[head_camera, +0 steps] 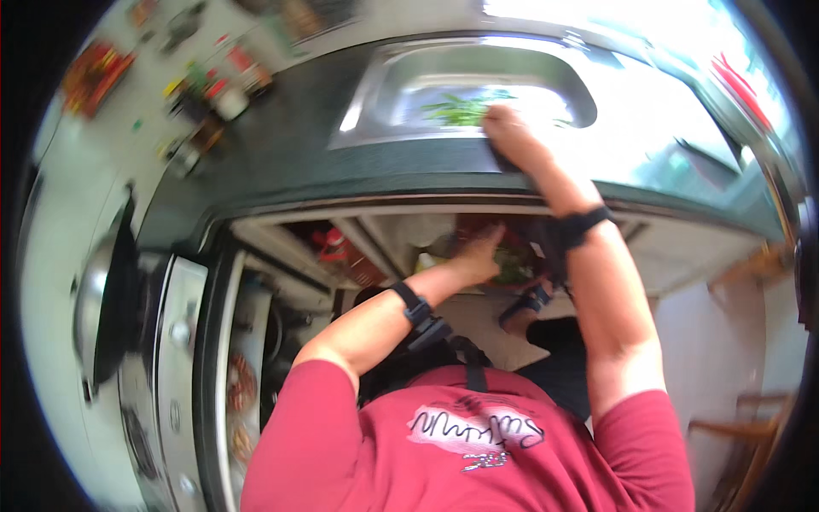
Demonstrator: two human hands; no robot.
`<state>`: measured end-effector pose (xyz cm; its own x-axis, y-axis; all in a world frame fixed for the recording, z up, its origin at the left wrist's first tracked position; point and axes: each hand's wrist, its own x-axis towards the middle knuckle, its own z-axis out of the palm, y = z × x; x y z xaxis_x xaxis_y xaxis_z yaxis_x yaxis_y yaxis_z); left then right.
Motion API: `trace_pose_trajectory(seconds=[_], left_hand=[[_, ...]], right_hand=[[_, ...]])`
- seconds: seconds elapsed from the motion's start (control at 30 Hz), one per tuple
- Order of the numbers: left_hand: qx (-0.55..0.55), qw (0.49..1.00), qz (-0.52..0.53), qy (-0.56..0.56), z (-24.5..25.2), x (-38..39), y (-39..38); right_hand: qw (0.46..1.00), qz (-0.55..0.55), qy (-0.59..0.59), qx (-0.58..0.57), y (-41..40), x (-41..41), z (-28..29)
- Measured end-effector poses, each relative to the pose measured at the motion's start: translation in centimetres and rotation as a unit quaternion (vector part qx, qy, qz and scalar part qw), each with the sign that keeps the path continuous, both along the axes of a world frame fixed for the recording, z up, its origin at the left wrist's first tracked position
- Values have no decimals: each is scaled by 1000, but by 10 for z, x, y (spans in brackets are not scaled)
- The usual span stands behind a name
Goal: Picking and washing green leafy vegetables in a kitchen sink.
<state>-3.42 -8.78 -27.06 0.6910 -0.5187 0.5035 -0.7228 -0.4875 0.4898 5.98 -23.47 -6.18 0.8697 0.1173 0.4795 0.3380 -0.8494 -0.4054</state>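
My right hand (512, 131) is over the front rim of the stainless steel sink (358, 121), its fingers curled and blurred. Green leafy vegetables (459, 110) lie in the basin right beside those fingers; whether they are gripped is unclear. Below the counter edge, my left hand (478, 256) reaches forward with thumb and fingers apart, and nothing shows in it. Close to it is a reddish container (528, 224), partly hidden, with greens (512, 265) in it. Both wrists wear dark straps.
Bottles and jars (224, 96) stand at the left of the dark countertop (288, 128). A wok (96, 307) sits on the stove at left. Under the counter are open cabinet compartments with a red item (336, 246). A knife-like dark object (707, 157) lies at right; a wooden chair (742, 425) stands lower right.
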Motion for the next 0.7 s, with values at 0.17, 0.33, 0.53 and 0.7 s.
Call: trace_pose_trajectory(seconds=[0.17,0.33,0.53,0.7], left_hand=[[118,920,-116,354,105,-30,50],[-43,899,-12,435,171,-74,157],[-175,962,208,29,247,-27,301],[200,764,614,1,241,44,494]], right_hand=[[995,68,-22,69,-19,-20,12],[998,62,-10,7,5,-26,25],[999,40,-11,-12,-5,-29,26],[999,48,8,-6,8,-32,34]])
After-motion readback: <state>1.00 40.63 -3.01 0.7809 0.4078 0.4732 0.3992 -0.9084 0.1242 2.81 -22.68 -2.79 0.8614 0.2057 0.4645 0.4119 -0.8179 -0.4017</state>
